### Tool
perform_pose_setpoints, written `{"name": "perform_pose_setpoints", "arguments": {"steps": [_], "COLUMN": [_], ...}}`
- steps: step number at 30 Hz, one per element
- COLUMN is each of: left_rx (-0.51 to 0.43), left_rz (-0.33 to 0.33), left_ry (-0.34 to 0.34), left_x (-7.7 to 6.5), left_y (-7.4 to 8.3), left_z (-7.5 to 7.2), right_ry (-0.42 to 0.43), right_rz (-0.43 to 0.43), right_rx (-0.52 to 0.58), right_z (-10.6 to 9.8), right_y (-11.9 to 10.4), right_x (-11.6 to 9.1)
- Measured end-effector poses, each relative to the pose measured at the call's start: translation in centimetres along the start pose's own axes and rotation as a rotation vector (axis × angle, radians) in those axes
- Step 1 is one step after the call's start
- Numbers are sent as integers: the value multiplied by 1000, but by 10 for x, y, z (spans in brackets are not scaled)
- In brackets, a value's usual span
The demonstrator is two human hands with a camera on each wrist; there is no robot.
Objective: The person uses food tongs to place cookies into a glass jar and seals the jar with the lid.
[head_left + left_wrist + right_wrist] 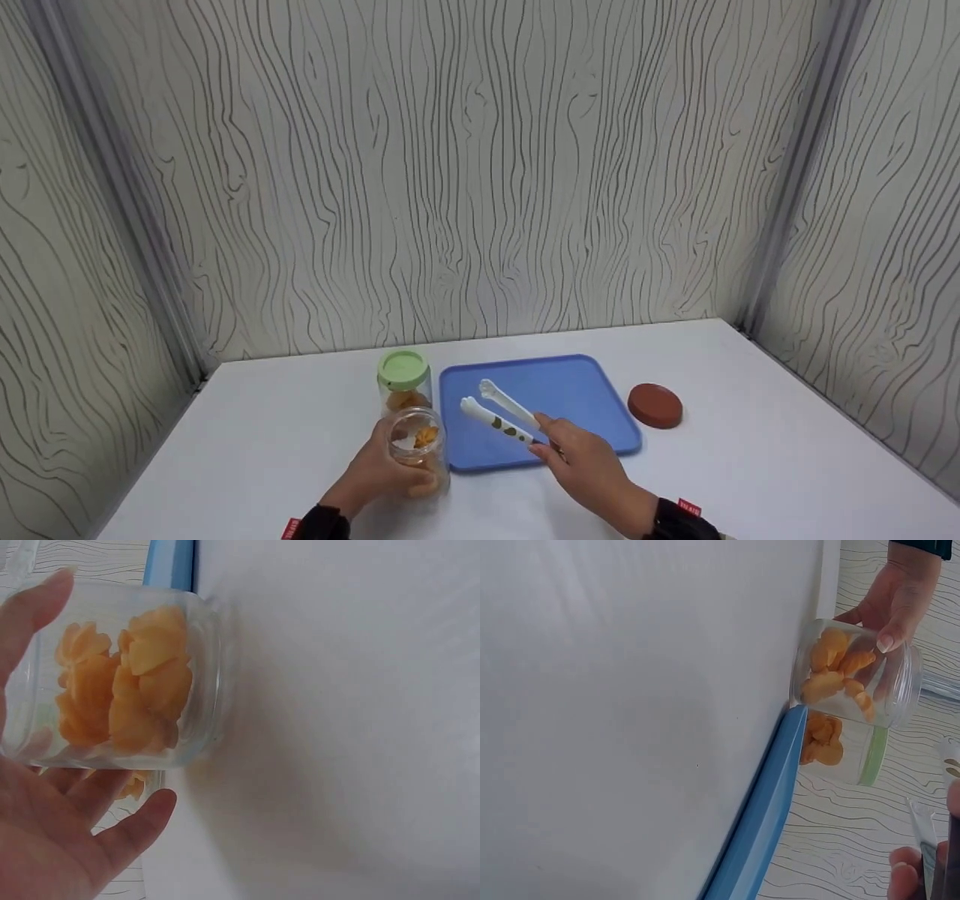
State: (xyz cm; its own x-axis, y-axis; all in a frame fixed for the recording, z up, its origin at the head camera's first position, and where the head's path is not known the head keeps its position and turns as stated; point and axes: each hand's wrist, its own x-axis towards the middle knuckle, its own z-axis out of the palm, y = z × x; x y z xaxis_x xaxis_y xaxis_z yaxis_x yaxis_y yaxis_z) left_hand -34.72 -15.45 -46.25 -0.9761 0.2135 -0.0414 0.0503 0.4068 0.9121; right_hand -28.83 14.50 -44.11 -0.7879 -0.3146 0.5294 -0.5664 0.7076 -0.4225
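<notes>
My left hand [375, 469] grips an uncovered clear jar [202, 690] by its side, thumb on one side and fingers on the other. Several orange, wavy snack pieces [154, 682] lie inside it; whether its base touches the table I cannot tell. My right hand [592, 469] holds white tongs [517, 409] with paw-shaped tips and dark spots on one arm. Their tips are apart, with nothing between them, above the blue tray [577, 390]. Just behind the held jar stands a second jar with a green lid [403, 367], with similar orange pieces in it.
A round reddish-brown lid [655, 406] lies on the white table [750, 450], right of the tray. Wood-grain patterned panels [480, 187] close off the back and both sides. The tray's raised blue rim [769, 795] runs close by the two jars.
</notes>
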Motion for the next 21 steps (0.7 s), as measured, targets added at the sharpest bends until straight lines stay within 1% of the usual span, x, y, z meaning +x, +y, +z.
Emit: {"name": "perform_pose_setpoints", "arguments": {"steps": [10, 16, 19, 21], "left_rx": [-2, 29, 45, 39], "left_rz": [19, 3, -1, -7], "left_ry": [-4, 3, 7, 7], "left_x": [-1, -2, -2, -1], "left_y": [-1, 1, 2, 2], "left_z": [-2, -2, -2, -2], "right_ry": [-19, -35, -27, -19], "right_rz": [35, 61, 71, 78], "right_rx": [-18, -26, -44, -58], "right_z": [-6, -10, -13, -15], "right_y": [2, 4, 6, 8], "right_x": [-1, -2, -4, -5]}}
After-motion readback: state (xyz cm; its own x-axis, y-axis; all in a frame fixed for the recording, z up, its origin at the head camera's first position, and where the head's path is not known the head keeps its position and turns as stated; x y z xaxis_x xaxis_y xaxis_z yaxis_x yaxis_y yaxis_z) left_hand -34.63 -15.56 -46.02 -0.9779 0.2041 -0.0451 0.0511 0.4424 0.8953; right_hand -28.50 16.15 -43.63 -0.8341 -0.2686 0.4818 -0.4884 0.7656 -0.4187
